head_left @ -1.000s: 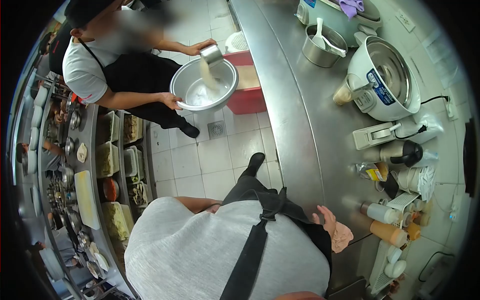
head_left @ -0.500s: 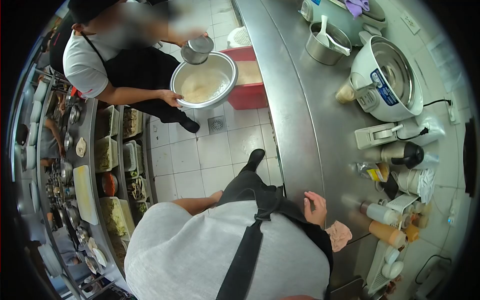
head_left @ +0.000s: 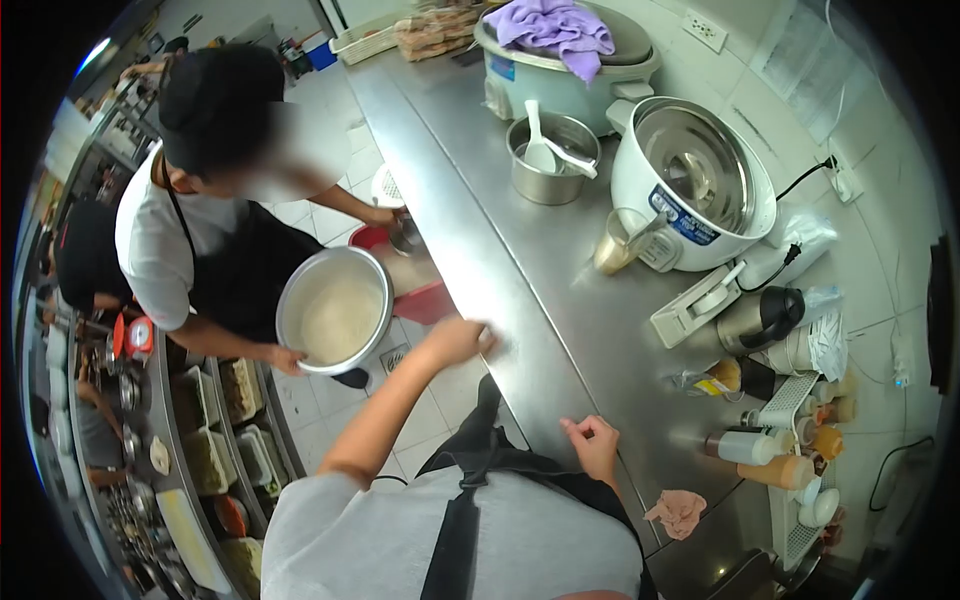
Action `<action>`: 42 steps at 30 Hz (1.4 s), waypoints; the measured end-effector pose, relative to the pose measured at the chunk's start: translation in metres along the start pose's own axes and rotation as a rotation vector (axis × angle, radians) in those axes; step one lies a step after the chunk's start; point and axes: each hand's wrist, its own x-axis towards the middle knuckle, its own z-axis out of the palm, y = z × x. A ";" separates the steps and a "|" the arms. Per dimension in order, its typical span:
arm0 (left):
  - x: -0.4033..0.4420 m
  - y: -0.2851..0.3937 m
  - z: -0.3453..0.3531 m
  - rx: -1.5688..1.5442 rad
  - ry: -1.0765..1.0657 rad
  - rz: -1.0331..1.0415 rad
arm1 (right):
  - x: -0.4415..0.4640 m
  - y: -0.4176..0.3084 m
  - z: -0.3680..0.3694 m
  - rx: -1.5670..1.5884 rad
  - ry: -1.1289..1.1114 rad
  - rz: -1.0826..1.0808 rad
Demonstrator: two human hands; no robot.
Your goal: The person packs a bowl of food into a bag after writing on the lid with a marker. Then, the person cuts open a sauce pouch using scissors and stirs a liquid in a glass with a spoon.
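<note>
My left hand [head_left: 460,342] reaches forward to the near edge of the steel counter [head_left: 535,390], its fingers curled closed; whatever may be inside them is hidden. My right hand [head_left: 593,447] rests low over the counter, loosely bent, thumb apart from the fingers, with nothing visible in it. A crumpled pink cloth [head_left: 678,512] lies just behind it. Across from my left hand, a co-worker [head_left: 190,230] tilts a large metal bowl [head_left: 337,310] with pale grain in it. The co-worker's other hand holds a small metal pot [head_left: 405,236] over a red bin [head_left: 425,303].
A white rice cooker [head_left: 690,225], a steel pot with white paddles [head_left: 552,180] and a larger cooker under a purple cloth [head_left: 555,35] stand along the wall. Sauce bottles [head_left: 775,470] sit at the right. Food trays [head_left: 215,460] line the left counter.
My left hand has come up from my side to the counter edge. My right hand's fingers have curled. The co-worker's small pot has dropped from above the bowl to the bin; my view has shifted.
</note>
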 end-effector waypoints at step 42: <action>0.336 0.247 -0.212 -0.500 0.508 0.873 | 0.186 -0.103 -0.212 1.246 0.833 -0.356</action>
